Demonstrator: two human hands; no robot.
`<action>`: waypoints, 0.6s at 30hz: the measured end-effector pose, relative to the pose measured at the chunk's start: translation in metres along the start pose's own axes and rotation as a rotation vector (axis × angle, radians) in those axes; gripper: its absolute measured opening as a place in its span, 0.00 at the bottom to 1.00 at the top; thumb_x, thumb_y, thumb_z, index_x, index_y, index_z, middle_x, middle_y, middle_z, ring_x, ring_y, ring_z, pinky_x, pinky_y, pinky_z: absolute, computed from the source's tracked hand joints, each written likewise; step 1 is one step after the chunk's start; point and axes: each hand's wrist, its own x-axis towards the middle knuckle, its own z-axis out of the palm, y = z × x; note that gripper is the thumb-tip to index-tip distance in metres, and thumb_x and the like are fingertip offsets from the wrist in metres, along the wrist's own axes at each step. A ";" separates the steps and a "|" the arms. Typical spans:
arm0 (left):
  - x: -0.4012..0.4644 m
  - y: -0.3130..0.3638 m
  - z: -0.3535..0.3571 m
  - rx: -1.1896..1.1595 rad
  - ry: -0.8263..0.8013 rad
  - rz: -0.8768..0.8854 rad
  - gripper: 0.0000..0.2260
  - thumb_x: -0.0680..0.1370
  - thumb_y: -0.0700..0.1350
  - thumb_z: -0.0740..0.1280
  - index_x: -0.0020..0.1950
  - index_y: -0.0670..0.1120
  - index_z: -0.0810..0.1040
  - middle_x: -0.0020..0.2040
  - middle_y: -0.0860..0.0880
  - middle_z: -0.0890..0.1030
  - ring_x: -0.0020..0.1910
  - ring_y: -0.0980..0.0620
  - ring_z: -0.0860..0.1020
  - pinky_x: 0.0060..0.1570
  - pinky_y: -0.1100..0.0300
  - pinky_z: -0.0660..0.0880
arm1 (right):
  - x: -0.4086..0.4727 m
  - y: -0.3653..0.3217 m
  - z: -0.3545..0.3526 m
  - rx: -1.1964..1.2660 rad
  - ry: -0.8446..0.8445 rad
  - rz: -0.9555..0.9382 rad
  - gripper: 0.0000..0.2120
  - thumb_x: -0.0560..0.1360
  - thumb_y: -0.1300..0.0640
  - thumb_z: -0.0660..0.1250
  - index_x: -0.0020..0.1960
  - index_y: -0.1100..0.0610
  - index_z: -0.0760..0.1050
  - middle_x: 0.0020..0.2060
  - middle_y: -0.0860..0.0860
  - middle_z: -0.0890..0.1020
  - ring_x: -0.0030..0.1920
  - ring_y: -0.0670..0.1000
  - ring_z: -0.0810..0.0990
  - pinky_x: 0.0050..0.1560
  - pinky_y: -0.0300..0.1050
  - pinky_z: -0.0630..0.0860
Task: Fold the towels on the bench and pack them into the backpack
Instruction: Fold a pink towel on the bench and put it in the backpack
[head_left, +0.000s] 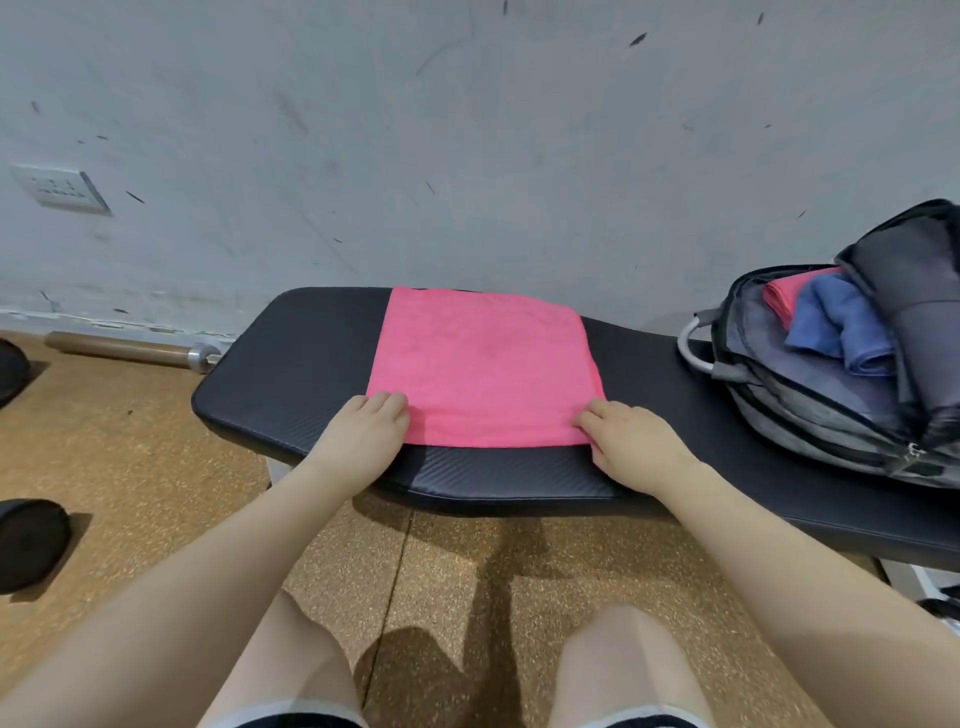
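A pink towel (485, 366) lies flat across the black padded bench (291, 364), folded into a rough square. My left hand (363, 434) pinches its near left corner with curled fingers. At the near right corner my right hand (631, 441) pinches the cloth the same way. On the bench's right end stands an open grey backpack (810, 405). Inside it sit a folded blue towel (844, 327) and a folded pink towel (787, 296).
A scuffed white wall (467, 130) rises directly behind the bench. A metal barbell (130, 347) lies on the cork floor at the left, with black weights (31, 540) nearer me. My knees are below the bench's front edge.
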 end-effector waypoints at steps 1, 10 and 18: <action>0.000 0.003 -0.005 -0.017 -0.035 -0.049 0.12 0.56 0.36 0.76 0.36 0.42 0.80 0.39 0.45 0.80 0.34 0.47 0.79 0.29 0.59 0.73 | -0.002 0.002 0.001 -0.004 -0.006 0.029 0.18 0.76 0.63 0.55 0.65 0.56 0.67 0.61 0.52 0.72 0.60 0.54 0.72 0.53 0.47 0.69; -0.024 0.003 -0.029 -0.782 -0.019 -0.377 0.06 0.79 0.41 0.58 0.53 0.50 0.71 0.44 0.47 0.80 0.40 0.45 0.78 0.41 0.52 0.72 | -0.012 0.022 -0.003 0.758 0.107 0.197 0.05 0.71 0.65 0.58 0.41 0.67 0.71 0.32 0.55 0.72 0.35 0.52 0.68 0.38 0.46 0.62; -0.032 0.000 -0.065 -1.156 0.099 -0.513 0.09 0.78 0.43 0.63 0.43 0.55 0.80 0.45 0.60 0.80 0.44 0.67 0.76 0.42 0.74 0.70 | -0.028 0.039 -0.029 1.510 -0.043 0.166 0.11 0.76 0.67 0.59 0.40 0.57 0.76 0.30 0.46 0.78 0.31 0.43 0.73 0.31 0.32 0.68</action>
